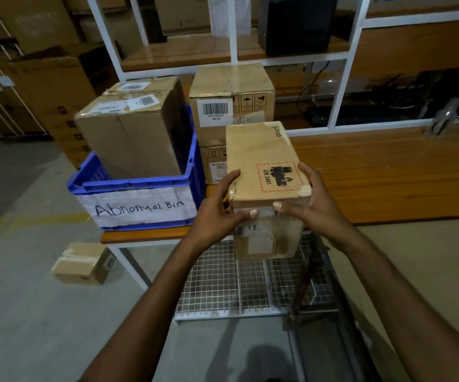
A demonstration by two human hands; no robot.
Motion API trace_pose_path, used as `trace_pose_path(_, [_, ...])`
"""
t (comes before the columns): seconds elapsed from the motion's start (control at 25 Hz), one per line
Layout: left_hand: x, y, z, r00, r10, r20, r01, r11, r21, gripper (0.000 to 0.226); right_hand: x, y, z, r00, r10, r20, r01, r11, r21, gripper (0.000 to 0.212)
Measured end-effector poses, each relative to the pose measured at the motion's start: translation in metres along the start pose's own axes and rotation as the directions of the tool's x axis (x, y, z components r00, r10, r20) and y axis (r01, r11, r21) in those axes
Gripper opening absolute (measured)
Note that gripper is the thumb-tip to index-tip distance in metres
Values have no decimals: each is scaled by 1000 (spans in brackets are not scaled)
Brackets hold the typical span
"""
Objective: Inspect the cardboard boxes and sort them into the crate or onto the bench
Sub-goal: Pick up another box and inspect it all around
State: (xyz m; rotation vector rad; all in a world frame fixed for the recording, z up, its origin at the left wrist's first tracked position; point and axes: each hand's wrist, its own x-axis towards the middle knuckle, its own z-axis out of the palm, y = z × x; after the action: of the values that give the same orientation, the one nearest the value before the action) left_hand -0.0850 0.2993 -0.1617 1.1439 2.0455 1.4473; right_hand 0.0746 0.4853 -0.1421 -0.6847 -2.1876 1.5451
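Note:
I hold a small cardboard box with a red-bordered "UN 3481" label in the air over the bench's front edge. My left hand grips its left side and my right hand grips its right side, thumbs on the near face. To the left stands the blue crate marked "Abnormal Bin", with a large taped cardboard box inside it. Two stacked cardboard boxes sit on the wooden bench behind the held box.
Below my hands a wire-mesh trolley carries another cardboard box. A small box lies on the floor at the left. White shelf frames rise behind the bench, and stacked cartons stand at the far left.

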Motion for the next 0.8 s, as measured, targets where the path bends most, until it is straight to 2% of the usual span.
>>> trace_pose_path(0.12, [1, 18, 4, 979, 80, -185, -76, 997, 29, 88, -6, -10, -1, 988, -86, -132, 87, 996, 5, 101])
trace_pose_path(0.24, [10, 48, -3, 942, 137, -306, -94, 984, 151, 84, -2, -34, -9, 952, -98, -290, 97, 995, -18, 98])
trace_pose_path(0.36, [20, 69, -7, 899, 159, -409, -98, 981, 165, 77, 4, -54, -14, 907, -120, -403, 85, 991, -102, 83])
trace_pose_path(0.48, [31, 75, -6, 877, 125, -463, -62, 987, 150, 79, 16, -64, -17, 936, -124, -329, 92, 990, -111, 62])
trace_pose_path(0.6, [42, 77, -9, 883, 95, -460, -34, 990, 139, 87, 29, -73, -24, 955, -122, -269, 106, 992, -73, 52])
trace_pose_path(0.72, [44, 71, -17, 948, 76, -310, -57, 996, 69, 94, 33, -72, -29, 990, -80, -119, 85, 996, 38, 60])
trace_pose_path(0.8, [36, 61, -15, 977, 21, -213, -18, 1000, 18, 88, 30, -60, -23, 997, -38, -74, 39, 999, 2, 68])
